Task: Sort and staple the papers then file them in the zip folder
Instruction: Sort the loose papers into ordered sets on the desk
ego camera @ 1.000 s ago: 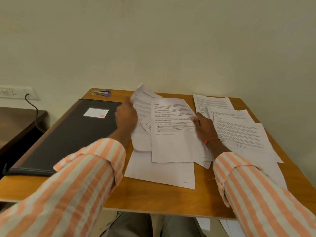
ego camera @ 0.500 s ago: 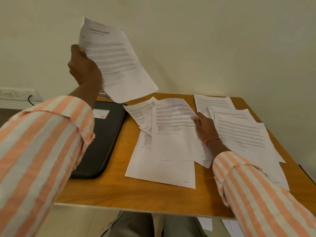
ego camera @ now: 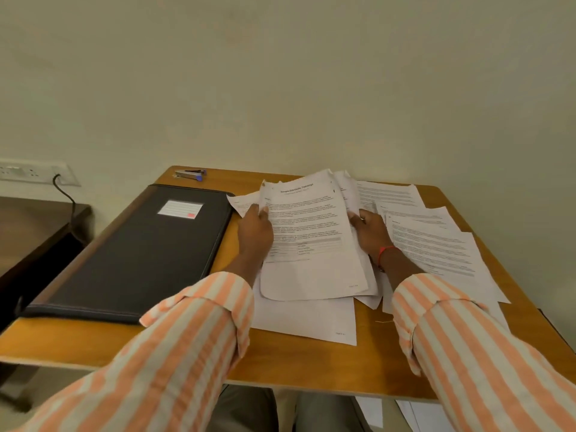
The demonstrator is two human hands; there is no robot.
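Note:
A printed title sheet (ego camera: 307, 241) lies on top of a small stack of papers, lifted slightly off the wooden table (ego camera: 311, 366). My left hand (ego camera: 255, 233) grips the stack's left edge and my right hand (ego camera: 371, 233) grips its right edge. More loose printed sheets (ego camera: 436, 244) are spread to the right, and a blank-backed sheet (ego camera: 308, 319) lies under the stack. The black zip folder (ego camera: 134, 254) lies closed on the table's left half. A small stapler (ego camera: 190, 174) with a blue end sits at the far left corner.
A dark side table (ego camera: 34, 232) stands to the left, below a wall socket strip (ego camera: 34, 173) with a black cable plugged in. A few papers (ego camera: 414, 416) lie on the floor under the table's right front edge. The wall runs just behind the table.
My left hand brought the raised sheet down from the air onto the middle stack. My right hand shifted from pressing on that stack to gripping its right edge.

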